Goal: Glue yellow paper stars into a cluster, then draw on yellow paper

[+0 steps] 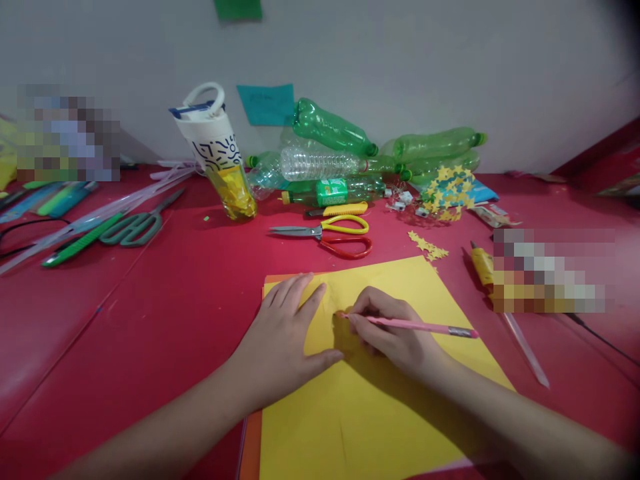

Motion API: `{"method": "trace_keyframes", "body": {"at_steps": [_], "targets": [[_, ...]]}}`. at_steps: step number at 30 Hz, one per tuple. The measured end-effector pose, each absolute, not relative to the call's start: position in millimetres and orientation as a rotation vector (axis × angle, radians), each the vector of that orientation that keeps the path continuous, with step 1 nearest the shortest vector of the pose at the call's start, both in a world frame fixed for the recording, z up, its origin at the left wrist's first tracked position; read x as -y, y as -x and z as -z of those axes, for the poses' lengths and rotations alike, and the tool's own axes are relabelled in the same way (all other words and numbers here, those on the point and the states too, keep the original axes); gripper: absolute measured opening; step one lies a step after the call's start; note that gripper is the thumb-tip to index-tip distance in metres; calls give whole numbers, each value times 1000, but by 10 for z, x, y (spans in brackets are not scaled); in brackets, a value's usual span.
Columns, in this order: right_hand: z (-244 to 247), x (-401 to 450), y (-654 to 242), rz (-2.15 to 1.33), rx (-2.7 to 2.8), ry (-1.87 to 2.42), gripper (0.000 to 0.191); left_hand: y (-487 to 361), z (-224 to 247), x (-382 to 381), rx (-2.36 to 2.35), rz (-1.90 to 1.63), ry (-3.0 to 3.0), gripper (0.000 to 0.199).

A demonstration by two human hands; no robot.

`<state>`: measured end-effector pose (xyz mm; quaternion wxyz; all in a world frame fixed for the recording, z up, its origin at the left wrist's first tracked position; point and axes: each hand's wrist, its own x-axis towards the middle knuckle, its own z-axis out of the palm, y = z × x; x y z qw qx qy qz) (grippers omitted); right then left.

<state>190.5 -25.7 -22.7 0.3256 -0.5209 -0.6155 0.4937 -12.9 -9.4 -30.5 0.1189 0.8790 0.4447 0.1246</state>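
Note:
A sheet of yellow paper [310,427] lies on top of orange paper [253,440] on the red table. My left hand [287,333] rests flat across its left edge, fingers spread. Over the middle of the sheet, my right hand [393,327] grips a pink pencil [425,325] near its sharpened end, the eraser pointing right. The pencil's tip is close to or on the paper; contact is hard to make out. Just beyond the sheet lie scissors [320,232] with one yellow and one red handle, and some yellow paper stars [427,247].
Plastic bottles [333,130] are piled against the wall, with a yellow cutter [345,210] before them. A white patterned tumbler [215,147] stands left of them. Grey scissors [135,227] and a green cutter [83,243] lie left; a yellow glue gun [483,267] lies right.

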Motion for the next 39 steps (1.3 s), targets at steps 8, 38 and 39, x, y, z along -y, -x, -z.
{"method": "trace_keyframes", "body": {"at_steps": [8,38,39], "targets": [[189,235,-1908,-1125,1745,1391,14,127,318,89,-1315,-310,-2589,79],[235,251,-1877,-1093,1860,1286,9,121,300,92,-1336,-271,-2611,79],[237,250,-1876,-1090,1867,1278,9,121,298,91,-1337,-270,-2609,79]]}}
